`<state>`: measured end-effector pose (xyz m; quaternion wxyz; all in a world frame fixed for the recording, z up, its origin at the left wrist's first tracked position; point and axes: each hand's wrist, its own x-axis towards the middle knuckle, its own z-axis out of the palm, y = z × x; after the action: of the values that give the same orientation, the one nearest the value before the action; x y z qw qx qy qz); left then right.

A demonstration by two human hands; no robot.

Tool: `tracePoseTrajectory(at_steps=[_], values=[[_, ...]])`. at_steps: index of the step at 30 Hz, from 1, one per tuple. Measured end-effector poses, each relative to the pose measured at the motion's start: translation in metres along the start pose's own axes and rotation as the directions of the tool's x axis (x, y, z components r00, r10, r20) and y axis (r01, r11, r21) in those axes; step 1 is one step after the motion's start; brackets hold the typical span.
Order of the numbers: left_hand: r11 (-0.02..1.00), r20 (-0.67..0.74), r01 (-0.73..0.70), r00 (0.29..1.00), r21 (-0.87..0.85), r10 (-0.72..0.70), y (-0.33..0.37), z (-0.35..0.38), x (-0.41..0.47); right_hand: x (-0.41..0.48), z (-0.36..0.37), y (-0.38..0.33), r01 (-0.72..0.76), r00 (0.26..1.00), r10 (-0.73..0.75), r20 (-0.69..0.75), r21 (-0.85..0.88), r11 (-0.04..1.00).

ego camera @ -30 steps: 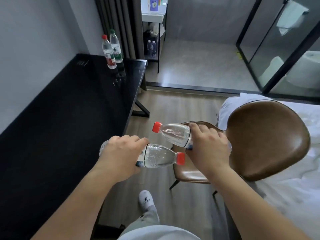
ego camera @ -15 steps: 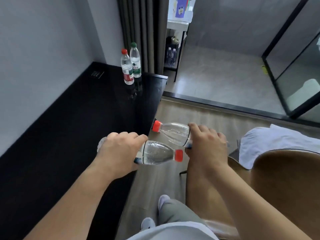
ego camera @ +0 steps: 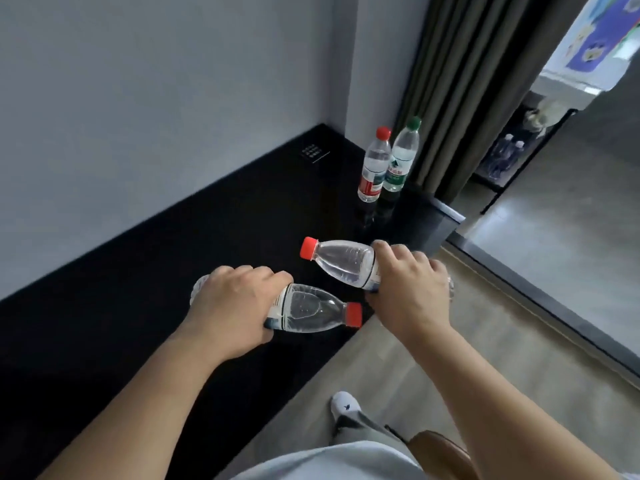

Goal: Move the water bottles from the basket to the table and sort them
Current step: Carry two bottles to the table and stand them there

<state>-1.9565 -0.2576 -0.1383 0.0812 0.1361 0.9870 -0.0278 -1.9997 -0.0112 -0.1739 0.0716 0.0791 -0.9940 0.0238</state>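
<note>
Gripping clear bottles (ego camera: 308, 308) — red-capped, glossy black table (ego camera: 138, 289)

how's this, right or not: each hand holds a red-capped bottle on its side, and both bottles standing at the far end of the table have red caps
Not quite. In the head view one standing bottle has a red cap, but its neighbour has a green one. The left hand holds one red-capped bottle on its side, the right hand another.

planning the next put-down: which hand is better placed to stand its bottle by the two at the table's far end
Likely the right hand: its held bottle lies nearer the upright red-capped bottle and green-capped bottle than the left hand.
</note>
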Motion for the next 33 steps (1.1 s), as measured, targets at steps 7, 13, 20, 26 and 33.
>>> tracePoseTrajectory(at_steps=[7, 13, 20, 26, 33], values=[[0.956, 0.062, 0.290, 0.956, -0.045, -0.287, 0.012, -0.007, 0.013, 0.082, 0.016, -0.001, 0.304, 0.952, -0.306, 0.026, 0.067, 0.950], [0.896, 0.089, 0.439, 0.897, -0.067, -0.433, 0.012, 0.004, 0.004, 0.108, 0.033, -0.020, 0.469, 0.883, -0.470, 0.014, 0.057, 0.882], [0.857, 0.101, 0.500, 0.866, -0.127, -0.490, 0.007, 0.047, 0.002, 0.115, 0.075, -0.037, 0.566, 0.824, -0.567, 0.004, 0.064, 0.822], [0.846, 0.028, 0.521, 0.853, -0.115, -0.522, 0.002, 0.110, 0.015, 0.115, 0.133, -0.040, 0.609, 0.793, -0.607, -0.052, 0.048, 0.791], [0.852, -0.060, 0.520, 0.850, -0.061, -0.523, 0.010, 0.178, 0.026, 0.108, 0.192, -0.032, 0.635, 0.763, -0.625, -0.165, 0.013, 0.772]])
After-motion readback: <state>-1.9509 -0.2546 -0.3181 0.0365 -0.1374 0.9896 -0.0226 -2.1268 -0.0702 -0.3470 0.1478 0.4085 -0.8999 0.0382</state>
